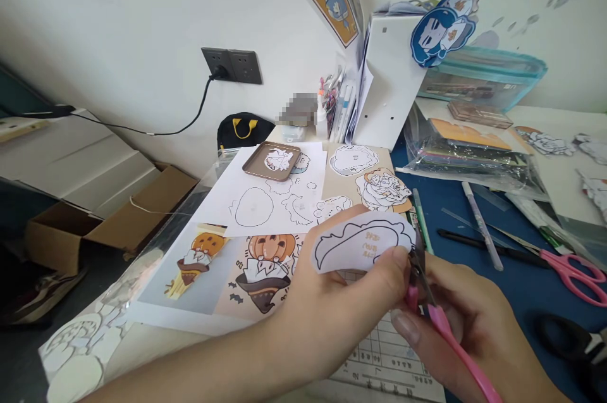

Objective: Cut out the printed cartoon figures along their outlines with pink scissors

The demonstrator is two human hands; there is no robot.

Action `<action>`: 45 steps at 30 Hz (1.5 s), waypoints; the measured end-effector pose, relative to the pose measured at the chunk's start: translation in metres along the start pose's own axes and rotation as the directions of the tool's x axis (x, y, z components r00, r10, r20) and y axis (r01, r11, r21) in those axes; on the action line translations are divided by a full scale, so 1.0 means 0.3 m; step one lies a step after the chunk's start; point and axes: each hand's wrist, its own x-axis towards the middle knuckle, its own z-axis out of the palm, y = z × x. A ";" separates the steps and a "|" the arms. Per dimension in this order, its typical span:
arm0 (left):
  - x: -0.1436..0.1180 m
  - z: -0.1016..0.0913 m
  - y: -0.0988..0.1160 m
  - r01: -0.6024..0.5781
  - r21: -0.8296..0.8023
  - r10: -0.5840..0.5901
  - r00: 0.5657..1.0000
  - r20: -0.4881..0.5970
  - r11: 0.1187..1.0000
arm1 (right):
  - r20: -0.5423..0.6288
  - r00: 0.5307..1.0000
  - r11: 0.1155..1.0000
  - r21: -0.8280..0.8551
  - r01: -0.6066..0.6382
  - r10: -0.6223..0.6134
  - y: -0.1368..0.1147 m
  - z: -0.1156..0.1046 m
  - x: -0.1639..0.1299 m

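Head view: left hand (332, 292) pinches a curved white paper cutout with black outline (363, 240) above the desk's front edge, right hand (467, 327) grips small pink-handled scissors (429, 302), blades at the cutout's right edge. Glossy printed pumpkin sheets (265, 270) lie flat just behind; blue mat (516, 283) to the right is crowded with pens.

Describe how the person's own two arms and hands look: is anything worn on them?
Both forearms are bare as far as the picture shows; no sleeve enters the view. The left hand and the right hand wear no gloves, and no ring, watch or bracelet is visible. The fingernails look short and unpainted. No markings show on either arm.
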 end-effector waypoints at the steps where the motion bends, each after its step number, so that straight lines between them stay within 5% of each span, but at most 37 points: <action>1: 0.000 0.000 0.000 -0.002 0.007 0.002 1.000 -0.003 1.000 | -0.010 1.000 0.999 0.025 -0.020 0.020 -0.004 0.003 -0.001; 11: 0.010 -0.009 0.018 0.017 0.019 -0.018 0.999 0.039 1.000 | -0.069 0.996 0.992 0.115 -0.045 0.054 -0.022 0.013 -0.012; 19: 0.024 -0.018 0.045 0.020 0.090 -0.030 0.994 0.107 0.996 | 0.095 0.992 0.992 -0.083 0.091 -0.083 0.005 -0.046 0.004; 34: 0.027 -0.021 0.065 -0.013 0.245 -0.025 0.988 0.149 0.969 | 0.144 0.979 0.962 -0.209 0.174 -0.146 0.018 -0.083 0.001; 39: 0.026 -0.030 0.066 -0.040 0.229 -0.001 0.984 0.176 0.973 | 0.081 0.994 0.985 -0.150 0.090 -0.079 0.008 -0.080 -0.009; 45: 0.031 -0.044 0.069 0.001 0.249 -0.055 0.976 0.212 0.969 | 0.168 0.986 0.997 -0.077 0.006 0.007 -0.011 -0.080 0.002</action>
